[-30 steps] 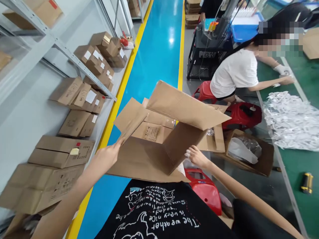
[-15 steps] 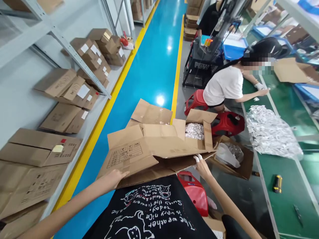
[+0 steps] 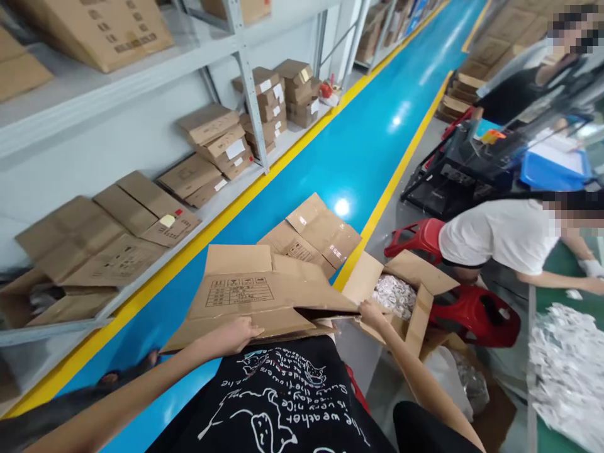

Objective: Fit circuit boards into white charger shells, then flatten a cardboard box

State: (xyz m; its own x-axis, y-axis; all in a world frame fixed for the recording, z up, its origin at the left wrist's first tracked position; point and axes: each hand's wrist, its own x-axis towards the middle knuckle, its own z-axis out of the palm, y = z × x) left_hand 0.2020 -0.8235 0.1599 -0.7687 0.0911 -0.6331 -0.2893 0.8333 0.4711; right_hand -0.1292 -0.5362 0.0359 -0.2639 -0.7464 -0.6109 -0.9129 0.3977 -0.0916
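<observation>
A flattened cardboard box (image 3: pixel 283 283) with printed markings spans the space before my black shirt. My left hand (image 3: pixel 236 335) grips its near edge at the left, fingers closed on the cardboard. At its right end my right hand (image 3: pixel 372 314) holds a corner, fingers closed. Beyond it, another flattened carton (image 3: pixel 325 233) lies on the blue floor. To the right of my right hand stands an open box (image 3: pixel 422 314) filled with small white packets (image 3: pixel 395 296).
Shelves (image 3: pixel 189 50) with cartons line the left. A person in a white shirt (image 3: pixel 500 236) sits at a green table (image 3: pixel 547 292) on the right, near a red stool (image 3: pixel 476 314). An open box with plastic bags (image 3: pixel 453 377) stands at lower right.
The view has turned left. The held cardboard has swung left relative to the open box of packets, and its dark opening looks narrower. My right hand has shifted its hold on the right end.
</observation>
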